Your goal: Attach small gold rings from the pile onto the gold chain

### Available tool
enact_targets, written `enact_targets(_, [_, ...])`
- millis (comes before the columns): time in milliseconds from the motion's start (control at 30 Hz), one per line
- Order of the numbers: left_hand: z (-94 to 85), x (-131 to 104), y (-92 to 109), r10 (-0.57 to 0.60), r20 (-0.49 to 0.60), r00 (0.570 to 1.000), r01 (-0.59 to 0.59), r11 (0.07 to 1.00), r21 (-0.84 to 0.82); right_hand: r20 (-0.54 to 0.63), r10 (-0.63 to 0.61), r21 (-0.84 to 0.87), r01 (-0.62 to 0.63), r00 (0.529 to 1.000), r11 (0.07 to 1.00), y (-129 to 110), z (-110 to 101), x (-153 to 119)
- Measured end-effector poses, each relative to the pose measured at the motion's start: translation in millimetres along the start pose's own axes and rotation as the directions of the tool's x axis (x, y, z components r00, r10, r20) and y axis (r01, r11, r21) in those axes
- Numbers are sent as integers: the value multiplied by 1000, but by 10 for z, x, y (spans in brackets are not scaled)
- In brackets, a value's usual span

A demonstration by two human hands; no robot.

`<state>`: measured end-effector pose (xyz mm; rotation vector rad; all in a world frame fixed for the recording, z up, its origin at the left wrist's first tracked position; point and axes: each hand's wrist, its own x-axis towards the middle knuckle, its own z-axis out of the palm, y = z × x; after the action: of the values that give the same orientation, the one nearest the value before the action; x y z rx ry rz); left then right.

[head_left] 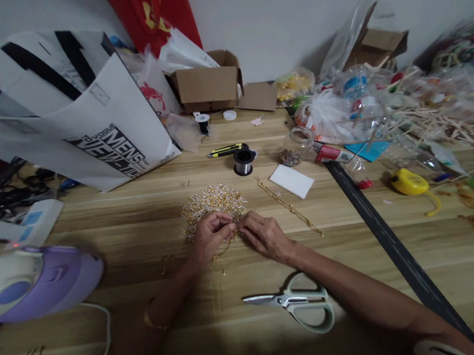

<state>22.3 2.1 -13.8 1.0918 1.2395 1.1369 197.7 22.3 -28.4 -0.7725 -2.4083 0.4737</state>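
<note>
My left hand (pixel 212 235) and my right hand (pixel 265 234) meet at the middle of the table, fingertips pinched together around one end of a thin gold chain (pixel 226 250). The chain hangs down between them and curls on the wood; the exact spot they grip is too small to make out. Just behind the fingers lies a heap of small gold and clear beaded pieces (pixel 214 198). To the right, a second gold chain (pixel 291 207) is stretched out on the table. Scissors (pixel 305 301) with pale green handles lie in front of my right forearm.
Behind the heap are a wire spool (pixel 243 163), a yellow-black utility knife (pixel 228 150), a white card (pixel 291 181) and a bead jar (pixel 296 147). A large white paper bag (pixel 126 132) and purple appliance (pixel 61 278) stand left. Plastic clutter and a yellow tape measure (pixel 409 181) are right.
</note>
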Motion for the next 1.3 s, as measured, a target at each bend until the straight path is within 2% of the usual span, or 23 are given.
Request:
enact_targets(100, [4, 4, 1, -17, 11, 1000, 17, 999, 43, 20, -43, -159, 46, 999, 986, 1, -6, -24])
enact_targets(200, [3, 6, 3, -47, 26, 999, 45, 997, 64, 18, -74, -244, 76, 997, 967, 0, -18, -37])
enact_targets(367, [-8, -1, -8, -85, 76, 993, 81, 995, 60, 47, -160, -227, 166, 986, 960, 16, -20, -31])
enact_targets(500, [-13, -5, -18, -54, 87, 995, 46, 995, 88, 70, -189, -221, 200, 980, 955, 42, 1, -30])
enact_targets(733, [6, -22, -32, -22, 46, 999, 16, 992, 123, 76, -166, -243, 179, 983, 953, 49, 20, -30])
enact_targets(1033, [14, -11, -88, 50, 67, 996, -62, 982, 181, 53, -132, -233, 141, 990, 962, 33, 22, -25])
enact_targets(1300, [26, -39, -159, 187, 68, 980, -199, 915, 350, 36, -90, -248, 96, 995, 964, -37, 1, -8])
